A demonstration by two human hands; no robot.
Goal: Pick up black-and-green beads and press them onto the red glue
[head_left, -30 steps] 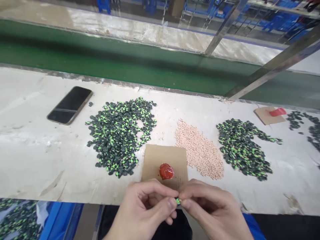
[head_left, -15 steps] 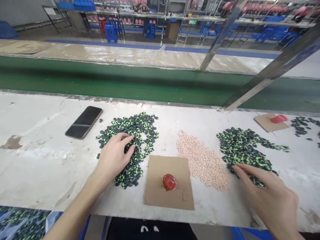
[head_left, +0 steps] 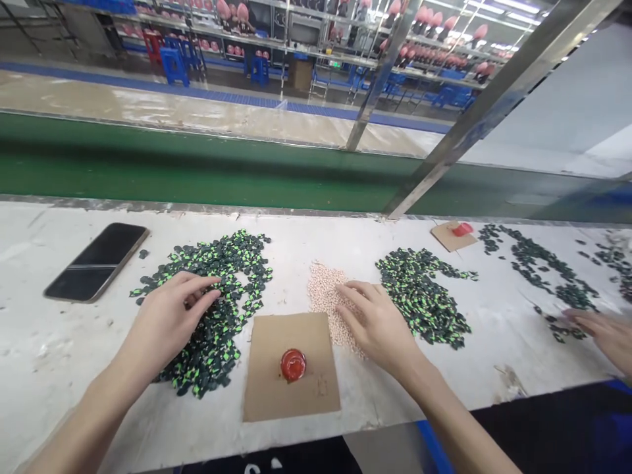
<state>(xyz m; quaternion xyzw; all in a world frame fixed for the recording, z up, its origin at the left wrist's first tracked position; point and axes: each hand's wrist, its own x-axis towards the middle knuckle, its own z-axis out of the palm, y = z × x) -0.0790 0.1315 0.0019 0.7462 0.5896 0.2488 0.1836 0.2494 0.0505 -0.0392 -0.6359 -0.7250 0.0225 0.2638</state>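
Observation:
On the left, my left hand [head_left: 170, 316] is over a pile of small black-and-green pieces [head_left: 207, 355]. Its thumb and index finger are drawn close together in a pinch; whatever is between them is too small to make out. My right hand [head_left: 380, 322] reaches down to a spread of tiny pale pink beads [head_left: 323, 280], its thumb and index finger apart at the surface. Between my hands, a cardboard square [head_left: 266, 336] bears a small round red cap-like thing [head_left: 293, 365] with a glossy inside. A second black-and-green pile [head_left: 429, 303] lies just right of my right hand.
A phone [head_left: 96, 263] lies at the left. Farther right are a smaller cardboard piece [head_left: 447, 237] with a red cap, scattered dark pieces [head_left: 538, 260], and another person's hand [head_left: 607, 332]. Behind the table runs a green strip [head_left: 197, 171], with a slanted metal post [head_left: 444, 158].
My right hand has moved left from the right-hand pile to the pink beads. My left thumb and index finger have come closer together. The view has swung right, bringing another person's hand into sight.

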